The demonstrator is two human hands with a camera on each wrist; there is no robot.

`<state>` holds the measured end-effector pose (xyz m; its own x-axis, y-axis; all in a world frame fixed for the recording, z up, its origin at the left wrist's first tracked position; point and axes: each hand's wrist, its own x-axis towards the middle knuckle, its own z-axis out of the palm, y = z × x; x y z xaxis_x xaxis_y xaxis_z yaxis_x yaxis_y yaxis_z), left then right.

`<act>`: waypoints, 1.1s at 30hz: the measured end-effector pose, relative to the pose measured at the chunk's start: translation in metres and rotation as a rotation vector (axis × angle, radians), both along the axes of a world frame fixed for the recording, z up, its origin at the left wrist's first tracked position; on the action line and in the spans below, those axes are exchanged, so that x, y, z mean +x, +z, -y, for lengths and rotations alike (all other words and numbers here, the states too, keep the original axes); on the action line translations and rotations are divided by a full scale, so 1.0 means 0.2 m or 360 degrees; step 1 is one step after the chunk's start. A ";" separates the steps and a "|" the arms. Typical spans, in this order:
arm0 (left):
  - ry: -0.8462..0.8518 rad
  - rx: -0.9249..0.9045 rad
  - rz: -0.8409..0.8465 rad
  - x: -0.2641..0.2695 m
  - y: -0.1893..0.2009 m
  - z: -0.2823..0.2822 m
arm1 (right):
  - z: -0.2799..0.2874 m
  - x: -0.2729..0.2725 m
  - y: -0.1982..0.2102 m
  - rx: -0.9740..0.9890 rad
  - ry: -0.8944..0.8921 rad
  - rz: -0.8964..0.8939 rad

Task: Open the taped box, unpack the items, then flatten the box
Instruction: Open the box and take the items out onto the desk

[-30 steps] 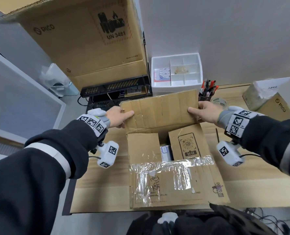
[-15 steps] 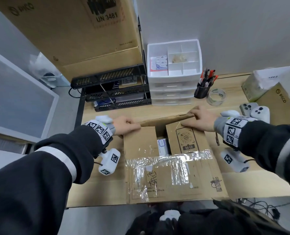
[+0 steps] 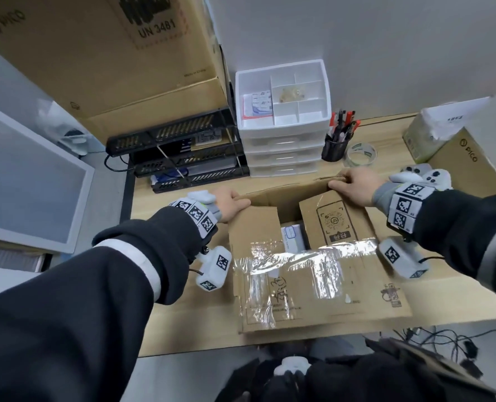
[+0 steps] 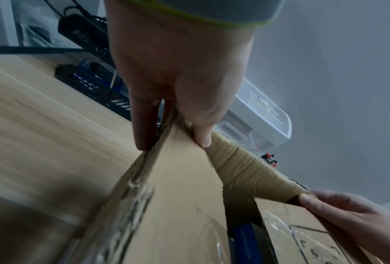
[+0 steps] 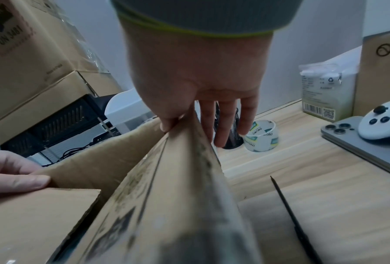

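Note:
A brown cardboard box [image 3: 313,288] stands mid-desk, with crumpled clear tape over its near flap. Its far flap is folded back and down behind the opening. My left hand [image 3: 232,203] pinches the box's far left corner, thumb inside and a finger outside, as the left wrist view [image 4: 173,135] shows. At the far right corner my right hand [image 3: 348,184] pinches in the same way [image 5: 196,128]. The two side flaps still lie over the opening. A blue Anker package [image 4: 246,244] and a white one [image 3: 293,237] show in the gap between them.
Behind the box are a white drawer unit [image 3: 281,111], a pen cup [image 3: 335,146], a tape roll [image 3: 361,153] and black trays [image 3: 182,158]. White controllers [image 3: 423,177] rest on a phone [image 5: 352,137] at right. A thin black tool [image 5: 289,214] lies by the box.
The far flap stood upright a second ago; both hands have swung it back and down behind the box and now sit lower, at the box's far corners.

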<state>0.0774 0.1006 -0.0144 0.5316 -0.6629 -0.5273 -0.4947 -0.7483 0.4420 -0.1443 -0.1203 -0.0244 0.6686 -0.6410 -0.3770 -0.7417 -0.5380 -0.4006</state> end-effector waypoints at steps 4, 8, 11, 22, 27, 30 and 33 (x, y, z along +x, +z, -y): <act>-0.0034 0.0024 0.0145 -0.05 0.01 0.07 | 0.04 0.00 0.05 -0.0235 -0.0097 0.0034; -0.0113 0.0080 0.0490 -0.11 0.04 0.07 | 0.01 0.00 0.09 -0.0578 0.0047 0.0270; -0.0130 0.0059 0.0756 -0.14 0.05 0.04 | -0.06 -0.01 0.14 -0.0237 0.0299 0.0275; -0.0732 0.0272 0.0009 -0.39 0.22 -0.02 | -0.27 0.00 0.21 0.0664 0.0432 -0.0362; -0.0680 0.0263 0.0062 -0.45 0.29 -0.01 | -0.30 -0.04 0.27 0.0582 0.0393 -0.0344; -0.0599 0.0143 0.0146 -0.46 0.41 -0.01 | -0.31 -0.06 0.39 0.0535 0.0346 -0.0285; -0.0651 0.0268 -0.0014 -0.47 0.52 -0.01 | -0.32 -0.08 0.50 0.0656 0.0372 -0.0347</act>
